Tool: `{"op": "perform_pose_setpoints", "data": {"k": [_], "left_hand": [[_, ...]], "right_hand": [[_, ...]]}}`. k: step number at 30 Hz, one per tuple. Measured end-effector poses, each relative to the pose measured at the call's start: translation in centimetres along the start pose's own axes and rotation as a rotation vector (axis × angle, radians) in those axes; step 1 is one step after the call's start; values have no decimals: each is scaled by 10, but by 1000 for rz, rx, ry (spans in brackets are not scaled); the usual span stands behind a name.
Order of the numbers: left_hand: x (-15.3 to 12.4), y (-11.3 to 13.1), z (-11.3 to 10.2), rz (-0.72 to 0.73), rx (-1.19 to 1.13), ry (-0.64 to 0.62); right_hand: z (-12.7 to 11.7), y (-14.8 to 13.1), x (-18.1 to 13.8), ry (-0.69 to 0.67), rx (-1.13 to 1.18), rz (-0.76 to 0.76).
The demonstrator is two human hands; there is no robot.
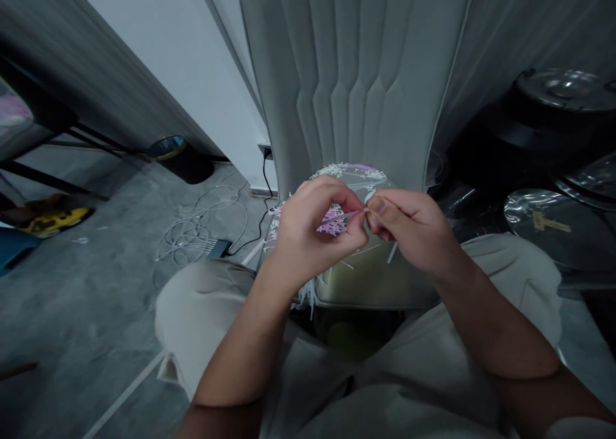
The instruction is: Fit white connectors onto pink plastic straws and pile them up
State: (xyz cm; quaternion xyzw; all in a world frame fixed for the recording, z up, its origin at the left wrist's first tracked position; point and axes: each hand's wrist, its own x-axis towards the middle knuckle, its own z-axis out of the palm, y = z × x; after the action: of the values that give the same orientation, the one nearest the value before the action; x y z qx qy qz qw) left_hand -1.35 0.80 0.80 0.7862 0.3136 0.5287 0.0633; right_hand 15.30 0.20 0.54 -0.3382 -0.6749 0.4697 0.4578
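Observation:
Above the seat of a padded grey chair (356, 282), my two hands meet at the fingertips. My left hand (308, 227) is closed in a pinch on a thin pale purple strip (342, 217), which runs across the loop of thumb and forefinger. The same strip's end lies at the fingertips of my right hand (416, 227), also pinched shut; its exact grip there is partly hidden. A white strip end (392, 253) shows below my right fingers. Behind my left hand lies a heap of small purple pieces (332, 228), with small white pieces (332, 169) farther back.
White strips (308, 292) hang over the seat's front left edge. A coiled pale cable (192, 233) and a dark adapter box (219, 249) lie on the floor at left, near a black bin (180, 160). Round dark, shiny items (563, 99) stand at right.

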Motion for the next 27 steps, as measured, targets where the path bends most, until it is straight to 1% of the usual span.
{"op": "perform_pose_setpoints", "data": {"k": [3,9,12,16,21,24,27], "left_hand": [[-2,1,0,-1,-12,19],[-5,2,1,-6,-5,63],[-5,1,2,6,0,91],[-5,0,4,9,12,103],[-6,1,7,0,-11,136],[-8,2,9,-14,-66,145],[-9,2,10,-33,-110,139]], "right_hand": [[3,1,1,7,75,18],[3,4,2,-83,285,68],[2,5,1,-128,341,84],[3,3,0,-115,293,85],[6,1,-2,-24,162,-39],[6,-1,-2,-16,87,-53],[3,-3,-3,-35,22,-67]]}}
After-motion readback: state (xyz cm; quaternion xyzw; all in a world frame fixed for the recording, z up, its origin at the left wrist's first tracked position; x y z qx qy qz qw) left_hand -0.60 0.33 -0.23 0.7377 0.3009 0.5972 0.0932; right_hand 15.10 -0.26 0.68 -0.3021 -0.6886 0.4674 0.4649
